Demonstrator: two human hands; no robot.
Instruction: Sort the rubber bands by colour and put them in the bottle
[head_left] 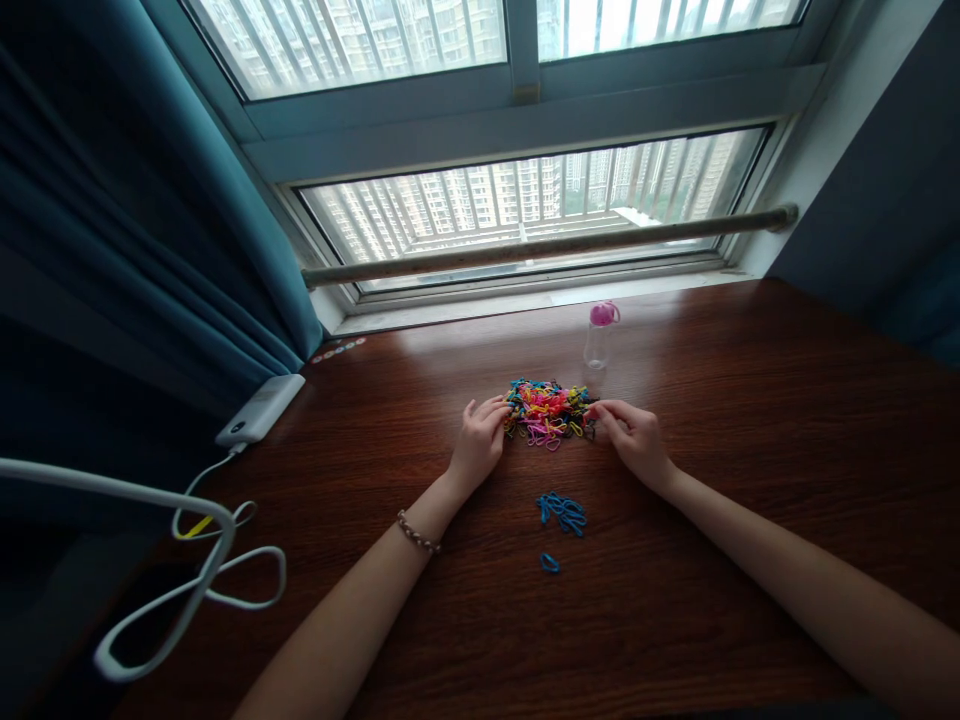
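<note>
A heap of small multicoloured hair ties (pixel 546 408) lies on the brown wooden table between my two hands. At the heap's left edge is my left hand (pixel 481 436), its fingers partly spread and the tips touching the ties. My right hand (pixel 631 436) is at the right edge, thumb and forefinger pinched together beside some dark ties; what sits between the fingertips is too small to make out. Nearer to me lies a small group of blue hair ties (pixel 562 513). One single blue hair tie (pixel 550 564) rests just below that group.
Behind the heap stands a clear bottle with a pink lid (pixel 601 316). A white power bank (pixel 261 410) with a white cable lies at the left by the blue curtain (pixel 225 200). Small round stickers (pixel 339 350) are near the window sill. A thick white curved tube (pixel 150 490) crosses the left foreground.
</note>
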